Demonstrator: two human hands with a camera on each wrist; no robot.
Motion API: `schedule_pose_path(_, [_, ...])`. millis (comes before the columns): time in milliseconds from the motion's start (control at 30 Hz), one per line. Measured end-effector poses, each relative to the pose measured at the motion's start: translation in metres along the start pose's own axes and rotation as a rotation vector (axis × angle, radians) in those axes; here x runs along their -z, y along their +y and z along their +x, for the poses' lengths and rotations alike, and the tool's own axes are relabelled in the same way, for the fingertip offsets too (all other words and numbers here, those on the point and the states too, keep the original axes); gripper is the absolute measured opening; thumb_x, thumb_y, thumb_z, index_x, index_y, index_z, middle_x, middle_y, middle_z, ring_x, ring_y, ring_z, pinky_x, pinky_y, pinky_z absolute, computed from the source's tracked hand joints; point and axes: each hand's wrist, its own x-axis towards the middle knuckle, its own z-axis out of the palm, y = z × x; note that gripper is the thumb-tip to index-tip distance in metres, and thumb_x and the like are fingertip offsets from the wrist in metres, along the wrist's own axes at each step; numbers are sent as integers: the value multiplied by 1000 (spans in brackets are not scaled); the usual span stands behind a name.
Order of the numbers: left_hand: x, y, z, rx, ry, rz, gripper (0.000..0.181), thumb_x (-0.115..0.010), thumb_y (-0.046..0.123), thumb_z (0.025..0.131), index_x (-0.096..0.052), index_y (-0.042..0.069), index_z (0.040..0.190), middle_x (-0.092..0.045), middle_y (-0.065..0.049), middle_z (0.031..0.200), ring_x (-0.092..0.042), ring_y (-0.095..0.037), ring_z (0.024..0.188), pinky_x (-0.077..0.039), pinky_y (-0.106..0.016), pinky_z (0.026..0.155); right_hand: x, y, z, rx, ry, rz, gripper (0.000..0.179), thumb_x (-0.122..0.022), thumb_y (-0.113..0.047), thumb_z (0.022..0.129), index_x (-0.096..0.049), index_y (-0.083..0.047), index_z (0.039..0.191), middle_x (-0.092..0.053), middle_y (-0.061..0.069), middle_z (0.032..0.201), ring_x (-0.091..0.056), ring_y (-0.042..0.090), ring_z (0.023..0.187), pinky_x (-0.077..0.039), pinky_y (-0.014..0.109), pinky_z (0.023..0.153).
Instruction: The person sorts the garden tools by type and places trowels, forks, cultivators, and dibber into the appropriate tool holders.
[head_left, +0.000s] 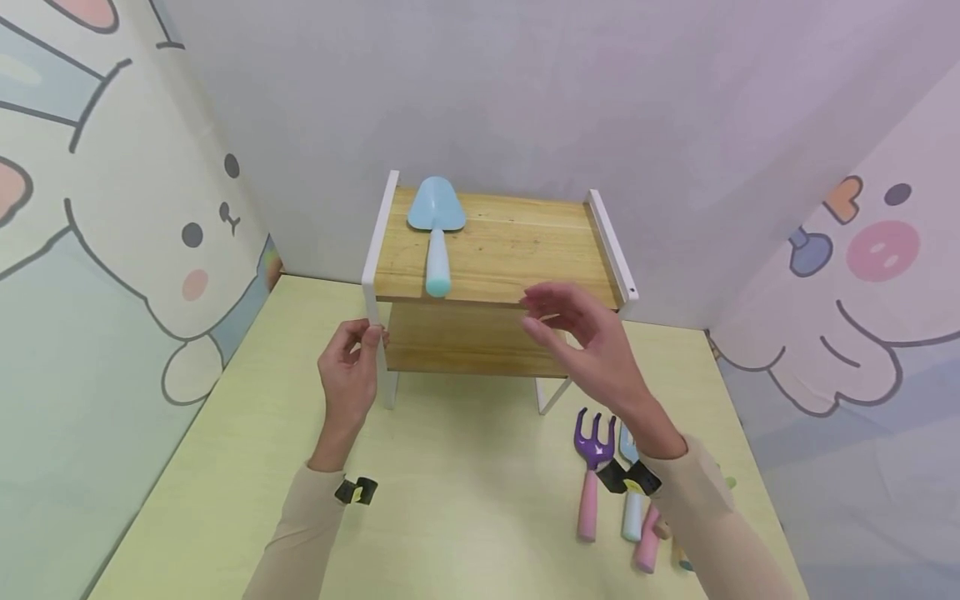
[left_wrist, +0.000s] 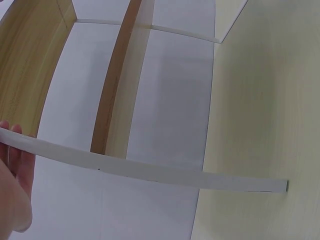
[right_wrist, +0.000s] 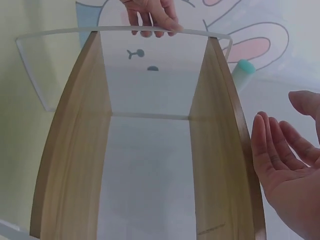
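A small two-tier shelf with wooden boards [head_left: 517, 250] and white side frames stands against the back wall. My left hand [head_left: 349, 367] holds its left front white post [left_wrist: 150, 172], with fingertips reaching behind it. The right wrist view also shows the left hand [right_wrist: 152, 15] with its fingers over that post. In front of the top board's right half, my right hand [head_left: 588, 342] holds nothing, its fingers apart from the thumb and lightly bent. A light blue toy trowel [head_left: 437, 233] lies on the top board at the left, handle toward me.
On the table [head_left: 450, 492] at right front lie a purple fork with a pink handle [head_left: 588, 500], a light blue fork [head_left: 632, 517] and another pink handle [head_left: 647, 542]. My right forearm partly covers them. Cartoon-printed walls [head_left: 135, 250] enclose the table.
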Motion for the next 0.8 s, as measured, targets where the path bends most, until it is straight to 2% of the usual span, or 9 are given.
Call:
schedule_pose_path(300, [1, 0, -1, 1, -3, 6, 13, -62, 0, 102, -64, -13, 102, -66, -4, 88, -67, -13, 83, -57, -16, 72, 6, 14, -24, 69, 28, -4, 40, -68, 18, 88, -63, 5, 125, -67, 19, 117, -67, 20, 104, -58, 27, 90])
schedule_pose_path(500, [1, -2, 0, -2, 5, 18, 14, -63, 1, 101, -65, -13, 103, -67, -3, 88, -67, -17, 83, -57, -15, 72, 7, 25, -39, 61, 28, -30, 42, -69, 18, 87, -64, 2, 126, -68, 17, 114, -67, 19, 102, -57, 25, 90])
schedule_pose_path(633, [0, -1, 0, 4, 3, -9, 13, -62, -1, 101, -64, -13, 102, -66, -6, 88, -67, -20, 83, -57, -17, 72, 8, 32, -49, 51, 25, -51, 43, -70, 16, 87, -64, 1, 127, -68, 15, 115, -67, 18, 103, -57, 26, 92])
schedule_pose_path(800, [1, -2, -1, 13, -1, -9, 14, -62, 1, 102, -64, -13, 102, -66, -3, 88, -67, -19, 83, -58, -17, 72, 8, 41, -62, 88, 40, -46, 44, -70, 19, 85, -64, 2, 126, -69, 14, 112, -67, 18, 100, -57, 24, 91])
